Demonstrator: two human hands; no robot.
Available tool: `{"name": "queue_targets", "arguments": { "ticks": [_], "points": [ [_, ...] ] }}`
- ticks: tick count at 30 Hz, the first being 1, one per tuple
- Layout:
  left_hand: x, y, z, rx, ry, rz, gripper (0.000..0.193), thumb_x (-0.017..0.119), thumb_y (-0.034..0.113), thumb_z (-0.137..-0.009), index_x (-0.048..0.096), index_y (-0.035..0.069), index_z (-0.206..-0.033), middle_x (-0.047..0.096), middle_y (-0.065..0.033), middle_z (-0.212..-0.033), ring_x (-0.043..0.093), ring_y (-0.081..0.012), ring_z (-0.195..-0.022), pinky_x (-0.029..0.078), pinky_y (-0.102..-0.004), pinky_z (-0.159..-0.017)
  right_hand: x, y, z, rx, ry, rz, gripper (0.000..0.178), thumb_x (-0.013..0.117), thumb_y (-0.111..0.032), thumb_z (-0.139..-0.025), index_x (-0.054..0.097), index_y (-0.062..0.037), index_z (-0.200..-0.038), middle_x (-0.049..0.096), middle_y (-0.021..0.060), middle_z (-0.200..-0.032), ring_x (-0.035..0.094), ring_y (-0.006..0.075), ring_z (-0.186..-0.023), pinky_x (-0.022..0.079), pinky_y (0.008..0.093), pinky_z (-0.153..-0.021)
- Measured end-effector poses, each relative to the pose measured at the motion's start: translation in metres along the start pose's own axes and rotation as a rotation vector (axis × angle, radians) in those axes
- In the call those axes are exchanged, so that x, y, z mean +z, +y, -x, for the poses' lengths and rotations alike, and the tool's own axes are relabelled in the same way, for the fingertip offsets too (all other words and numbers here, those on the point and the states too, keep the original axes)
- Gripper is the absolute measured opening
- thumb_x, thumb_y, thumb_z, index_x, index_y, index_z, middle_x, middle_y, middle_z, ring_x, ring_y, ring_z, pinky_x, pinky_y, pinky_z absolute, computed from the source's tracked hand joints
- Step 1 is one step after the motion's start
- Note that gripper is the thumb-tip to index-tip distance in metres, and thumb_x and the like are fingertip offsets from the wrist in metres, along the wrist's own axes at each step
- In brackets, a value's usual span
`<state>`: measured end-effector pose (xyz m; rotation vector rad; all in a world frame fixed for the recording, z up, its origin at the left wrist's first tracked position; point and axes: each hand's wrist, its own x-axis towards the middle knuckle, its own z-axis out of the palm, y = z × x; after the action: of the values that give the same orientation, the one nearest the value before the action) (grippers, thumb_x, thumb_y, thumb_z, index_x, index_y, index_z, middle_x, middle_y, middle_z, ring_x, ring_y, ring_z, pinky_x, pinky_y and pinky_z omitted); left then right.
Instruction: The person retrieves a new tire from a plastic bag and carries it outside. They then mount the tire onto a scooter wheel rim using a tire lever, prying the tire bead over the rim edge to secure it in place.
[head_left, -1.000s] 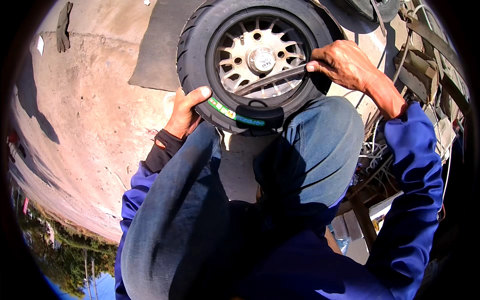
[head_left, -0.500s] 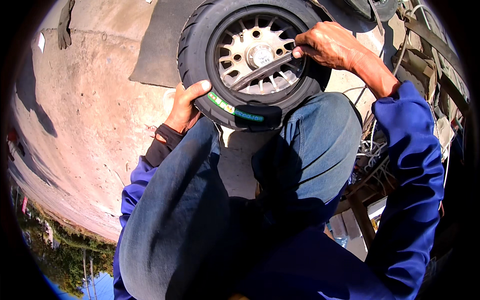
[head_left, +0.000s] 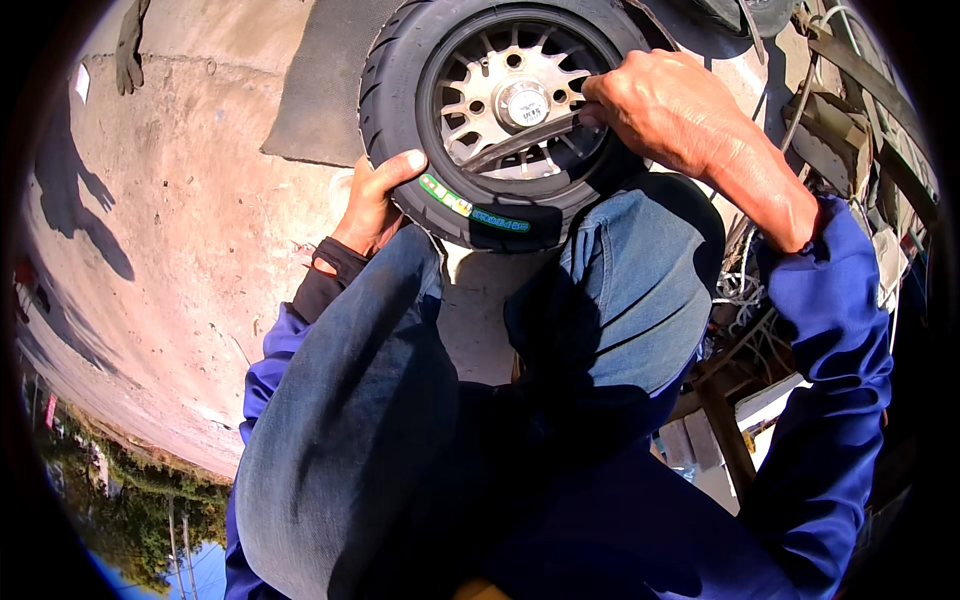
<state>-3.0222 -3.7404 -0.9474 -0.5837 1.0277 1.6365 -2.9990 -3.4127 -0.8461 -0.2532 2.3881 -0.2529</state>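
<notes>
A black tyre point(head_left: 395, 110) on a silver spoked rim point(head_left: 500, 72) tilts against my knees, with a green and blue sticker on its near sidewall. My left hand point(head_left: 378, 198) is closed on the tyre's left edge, thumb on the sidewall and the other fingers mostly hidden beneath. In my right hand point(head_left: 670, 112) is one end of a dark flat bar point(head_left: 522, 140), which looks like a tyre lever. The bar slants across the lower half of the rim, just below the hub, its far end close to the rim's lower left edge.
A dark rubber mat point(head_left: 325, 85) lies beyond the tyre on the concrete ground. A dark glove point(head_left: 129, 50) rests at the far left. Another wheel point(head_left: 765, 15) stands at the far right. Metal frames and tangled white cord point(head_left: 738, 288) crowd my right side.
My right hand has come slightly nearer and turned, its wrist lower and further right. The lever lies a little flatter. The tyre has shifted slightly away from me; my left hand keeps its hold.
</notes>
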Motion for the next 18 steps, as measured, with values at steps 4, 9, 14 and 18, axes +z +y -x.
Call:
{"name": "queue_targets", "arguments": {
  "ticks": [4, 9, 14, 18],
  "points": [
    [0.009, 0.014, 0.005, -0.059, -0.004, -0.063, 0.063, 0.075, 0.020, -0.087, 0.052, -0.005, -0.140, 0.064, -0.0180, -0.129, 0.066, -0.0276, -0.115, 0.054, -0.0392, -0.101, -0.013, -0.021, 0.015, 0.064, -0.042, 0.032, 0.020, 0.069, -0.021, -0.095, 0.074, -0.0021, -0.094, 0.070, 0.0213, -0.076, 0.073, 0.0390, -0.081, 0.059, 0.0457, -0.073],
    [0.019, 0.049, -0.016, 0.362, 0.142, -0.843, 0.111, 0.090, 0.021, -0.072, 0.024, -0.001, -0.157, 0.057, -0.0254, -0.136, 0.056, -0.0367, -0.130, 0.044, -0.0449, -0.115, -0.029, 0.012, -0.001, -0.149, -0.329, -0.298, 0.013, 0.063, -0.006, -0.093, 0.072, 0.0030, -0.095, 0.070, 0.0192, -0.073, 0.074, 0.0337, -0.073, 0.059, 0.0431, -0.069],
    [0.048, 0.073, -0.060, 0.915, 0.172, -1.508, 0.094, 0.085, 0.027, -0.079, 0.036, 0.010, -0.157, 0.044, -0.0254, -0.152, 0.045, -0.0418, -0.143, 0.040, -0.0474, -0.118, -0.071, 0.003, -0.041, 0.175, -0.803, -0.834, 0.021, 0.060, -0.011, -0.097, 0.074, 0.0039, -0.103, 0.056, 0.0012, -0.060, 0.053, 0.0101, -0.045, 0.043, 0.0261, -0.042],
    [0.051, 0.066, -0.079, 0.877, 0.232, -1.507, 0.082, 0.080, 0.041, -0.087, 0.044, 0.009, -0.153, 0.052, -0.0234, -0.147, 0.051, -0.0413, -0.136, 0.044, -0.0480, -0.112, -0.060, -0.034, -0.006, 0.680, -0.650, -1.314, 0.020, 0.061, -0.013, -0.099, 0.068, 0.0017, -0.086, 0.050, -0.0027, -0.058, 0.040, 0.0043, -0.042, 0.031, 0.0249, -0.037]
  ]
}}
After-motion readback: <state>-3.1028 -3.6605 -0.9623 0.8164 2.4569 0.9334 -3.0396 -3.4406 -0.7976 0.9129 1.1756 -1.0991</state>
